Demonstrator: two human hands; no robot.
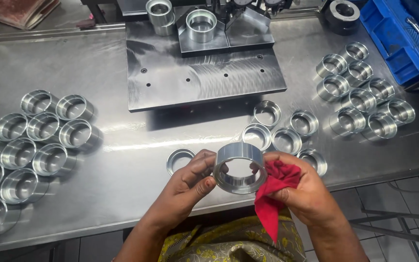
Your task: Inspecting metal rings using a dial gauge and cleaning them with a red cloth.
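My left hand (186,185) grips a shiny metal ring (239,167) by its left side, holding it tilted above the near edge of the steel table (122,160). My right hand (302,194) holds a red cloth (276,187) and presses it against the ring's right side. The cloth's loose end hangs down below the hand. Several similar rings (287,139) lie flat on the table just beyond my hands, one (179,159) next to my left fingers.
Many metal rings sit grouped at the left (35,145) and at the right (362,99). A steel fixture plate (200,77) with a ring seated in its holder (201,25) stands at the back centre. A blue crate (396,41) sits far right.
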